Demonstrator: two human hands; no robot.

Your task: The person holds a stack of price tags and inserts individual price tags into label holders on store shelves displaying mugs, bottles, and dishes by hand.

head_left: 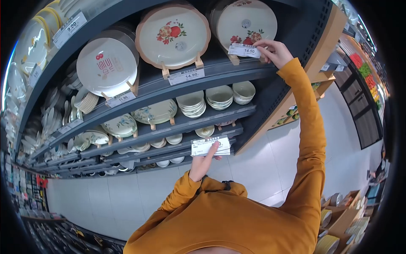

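My right hand point(275, 53) pinches the right end of a white price label point(244, 50) marked 14.50 at the edge of the upper shelf. Behind that label a round plate with red flowers point(247, 21) stands upright. In my left hand point(205, 163) is a small stack of white price labels point(210, 146), held low in front of my body with the thumb on top. To the left, a scalloped plate with a brown rim point(172, 36) stands on wooden pegs above a label marked 14.90 point(187, 76).
Farther left stands a white plate with red characters point(107, 67). Stacked bowls point(219, 96) and more plates fill the dark lower shelves point(249, 111). A wooden end panel point(323, 40) borders the shelving on the right. Wooden crates with dishes point(338, 220) stand at lower right.
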